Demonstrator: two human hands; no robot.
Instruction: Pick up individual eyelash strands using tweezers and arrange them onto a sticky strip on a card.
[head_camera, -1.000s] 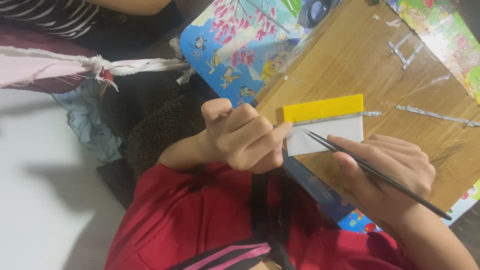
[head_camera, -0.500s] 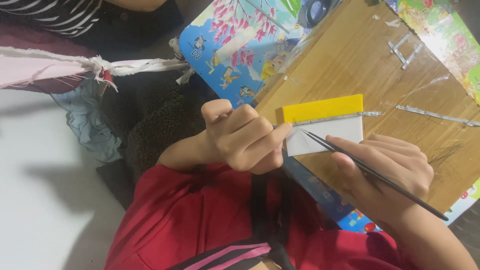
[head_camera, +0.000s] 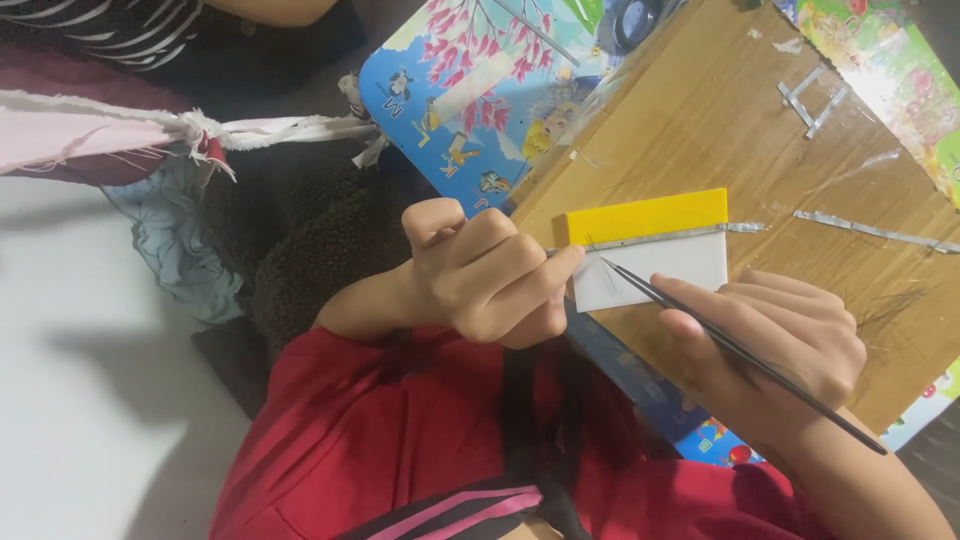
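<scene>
nearest the camera is the person's red top, filling the 6 o'clock edge. just beyond it the left hand is curled narrow, thumb and forefinger pinching the left edge of a small card, yellow above and white below. the right hand, at about 4 o'clock from the card, is closed around a thin dark brush, gripped like a pen.

the card lies flat on a brown board, its long axis running 9 to 3 o'clock. a silver strip runs along the seam between the two colours, so that line looks already laid; the white half seems bare, and i judge the work there is only starting. the brush's long axis runs from 4 o'clock up to 10 o'clock, tip on the white part near its upper left.

farther off, more silver strips lie on the board, a picture mat sits under it, and frayed cloth lies at 10 o'clock.
</scene>
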